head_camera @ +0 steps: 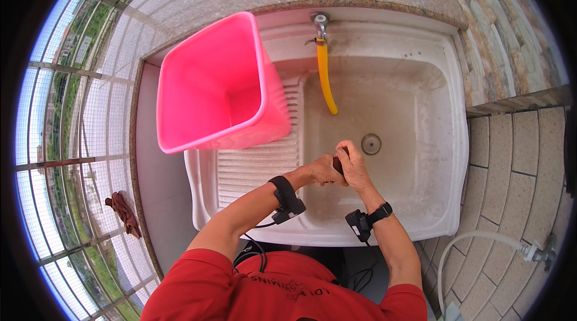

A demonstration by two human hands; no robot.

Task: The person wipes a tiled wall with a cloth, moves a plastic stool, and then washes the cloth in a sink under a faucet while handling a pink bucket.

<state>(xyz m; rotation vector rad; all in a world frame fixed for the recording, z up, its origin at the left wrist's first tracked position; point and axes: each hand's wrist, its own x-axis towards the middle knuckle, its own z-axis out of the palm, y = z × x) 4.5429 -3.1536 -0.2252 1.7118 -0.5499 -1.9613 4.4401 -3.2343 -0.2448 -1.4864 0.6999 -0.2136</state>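
Observation:
Both hands meet over the basin of a white laundry sink (387, 213), near its drain (371, 144). Between them is a small dark brown bundle (337, 165), which looks like a bunched cloth; fingers hide most of it. My left hand (325, 170) grips it from the left and below. My right hand (353, 167) closes around its upper right side. Above the hands, a yellow hose (323, 73) hangs from the metal tap (320, 26) into the basin. To the left, a pink square bucket (275, 114) stands tilted in view on the ribbed washboard (257, 168).
A crumpled brown cloth (124, 214) lies on the ledge at left, by the barred window (67, 159). Stone tiles (498, 150) cover the right side. A pale hose (469, 234) runs from a wall valve (538, 252) at lower right. Cables (257, 244) hang from the wrist devices.

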